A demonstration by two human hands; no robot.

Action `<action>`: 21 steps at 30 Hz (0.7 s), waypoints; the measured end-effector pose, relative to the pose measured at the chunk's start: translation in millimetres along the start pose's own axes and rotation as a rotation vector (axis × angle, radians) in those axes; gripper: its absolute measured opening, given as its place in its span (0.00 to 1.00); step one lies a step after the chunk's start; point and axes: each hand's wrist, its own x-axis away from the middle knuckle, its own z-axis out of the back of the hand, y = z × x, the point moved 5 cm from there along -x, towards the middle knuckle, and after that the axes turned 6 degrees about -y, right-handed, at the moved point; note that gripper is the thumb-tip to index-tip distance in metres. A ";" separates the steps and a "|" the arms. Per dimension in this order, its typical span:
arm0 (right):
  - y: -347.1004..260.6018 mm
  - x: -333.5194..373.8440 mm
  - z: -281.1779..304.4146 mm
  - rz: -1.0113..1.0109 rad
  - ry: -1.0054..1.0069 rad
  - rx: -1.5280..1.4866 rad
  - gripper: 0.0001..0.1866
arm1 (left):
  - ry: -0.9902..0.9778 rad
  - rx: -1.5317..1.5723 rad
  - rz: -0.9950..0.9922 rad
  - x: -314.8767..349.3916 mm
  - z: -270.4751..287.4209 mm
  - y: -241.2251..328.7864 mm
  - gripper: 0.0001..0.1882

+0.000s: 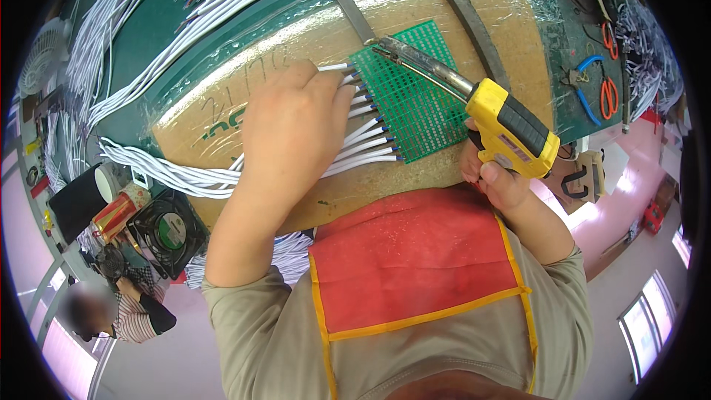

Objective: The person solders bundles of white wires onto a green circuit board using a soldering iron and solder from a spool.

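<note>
My right hand (498,178) grips a yellow and black soldering gun (511,130) by its handle. The gun's metal barrel points up and left, its tip over the upper left part of a green perforated circuit board (426,115). My left hand (296,115) is bent over at the board's left edge, fingers curled in around the end of a white cable; the fingertips are partly hidden. Several white cables (370,155) with blue-cored ends lie side by side against that edge. They run left under my wrist into a loose bundle (170,170).
A tan board (215,137) lies under the work, on a green table top. Metal bars (474,22) lie at the far side. Cable bundles (126,44) fill the far left. Blue-handled pliers (589,89) and red-handled scissors (609,98) are at the right; a black fan (152,233) stands left.
</note>
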 end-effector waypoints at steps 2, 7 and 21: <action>1.5 0.3 0.4 0.013 0.006 0.004 0.38 | 0.029 0.013 -0.004 -0.1 0.4 -0.4 0.07; -1.0 -1.8 1.0 0.067 0.006 0.049 0.38 | -0.023 0.091 0.058 -1.9 -3.8 -9.8 0.09; 3.4 0.7 2.3 0.021 -0.011 0.009 0.38 | -0.033 0.227 0.151 -0.2 -9.9 -8.5 0.08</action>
